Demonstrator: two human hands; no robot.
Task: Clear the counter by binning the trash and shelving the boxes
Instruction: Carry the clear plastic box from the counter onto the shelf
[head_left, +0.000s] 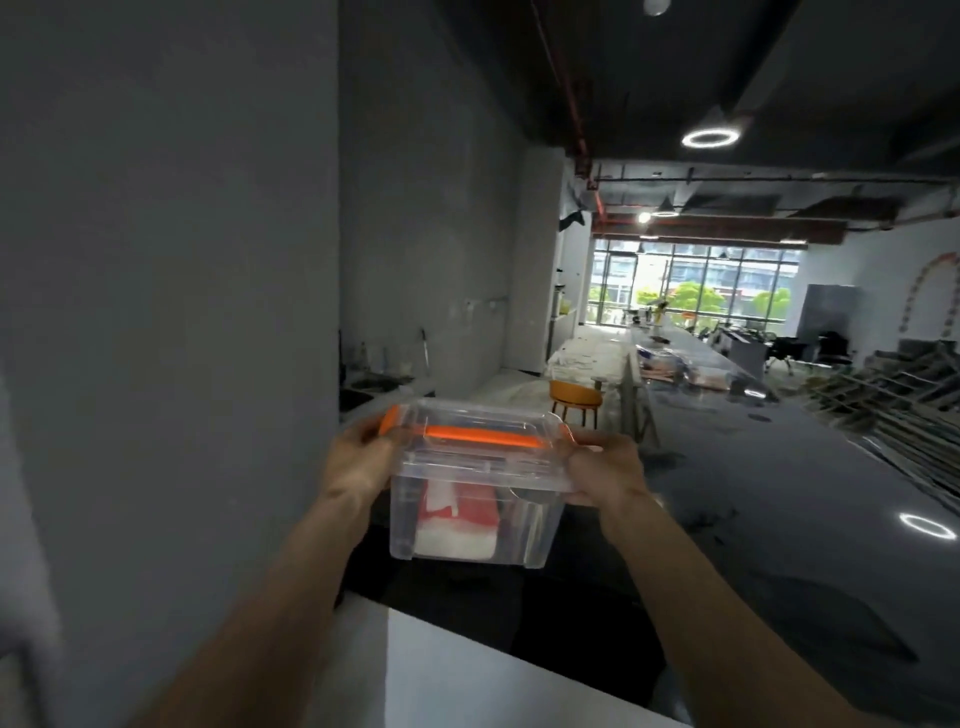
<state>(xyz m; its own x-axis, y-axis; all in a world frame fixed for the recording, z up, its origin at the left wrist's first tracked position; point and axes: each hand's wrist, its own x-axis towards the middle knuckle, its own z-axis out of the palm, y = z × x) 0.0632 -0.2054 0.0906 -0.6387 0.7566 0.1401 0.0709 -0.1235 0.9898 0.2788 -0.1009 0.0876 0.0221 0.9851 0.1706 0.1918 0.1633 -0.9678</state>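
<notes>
Box: clear box (475, 496) with orange handle, held in the air above the dark table (779, 519).
Grip: left hand (358, 457) and right hand (605, 470) clasp its ends.
Advice: keep it level; no shelf visible.

A lidded box (475, 483) sits between the left hand (358, 460) and right hand (605, 473), above the counter's (779, 519) near-left corner; a packet (457, 522), seemingly, lies inside.
</notes>
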